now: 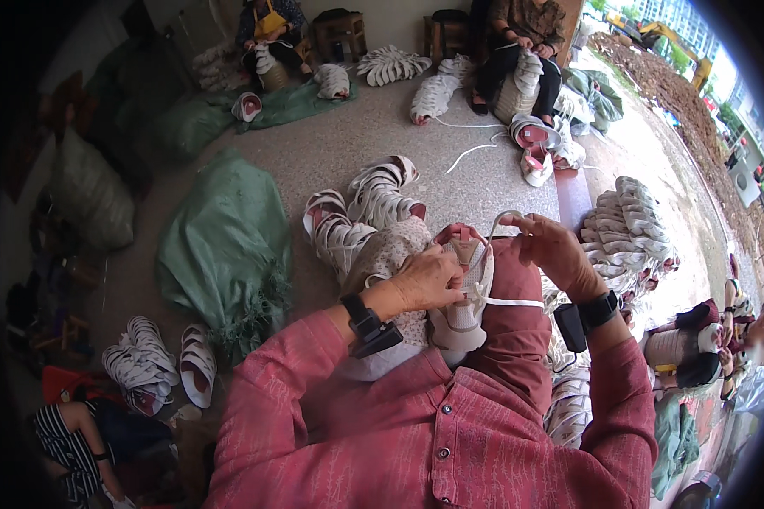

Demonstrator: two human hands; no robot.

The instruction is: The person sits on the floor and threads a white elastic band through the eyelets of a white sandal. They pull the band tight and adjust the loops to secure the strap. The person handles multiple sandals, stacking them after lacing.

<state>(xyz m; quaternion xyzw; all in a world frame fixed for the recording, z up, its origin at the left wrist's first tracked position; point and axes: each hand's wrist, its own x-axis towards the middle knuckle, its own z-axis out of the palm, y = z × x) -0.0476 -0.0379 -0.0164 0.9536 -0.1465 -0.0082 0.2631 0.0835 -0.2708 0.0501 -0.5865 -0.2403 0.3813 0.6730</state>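
A pale shoe point(462, 326) with a pinkish-red lining rests on my lap, its toe toward my body. My left hand point(426, 280) is closed at the shoe's side, fingers bent over its lacing area. To the right, my right hand point(553, 248) is raised above my thigh, thumb and fingers pinching a white shoelace point(494, 227) that loops up from the shoe. Another length of lace point(515, 303) lies flat across my thigh. Under the shoe and my left hand is a patterned cloth point(399, 246). Dark straps with small boxes sit on both wrists.
Stacks of nested pale shoes stand ahead point(384, 188) and to the right point(624, 229). On the left lie a green sack point(223, 233) and more shoes point(198, 373). Two people sit with shoes at the far side; others are at the left and right edges.
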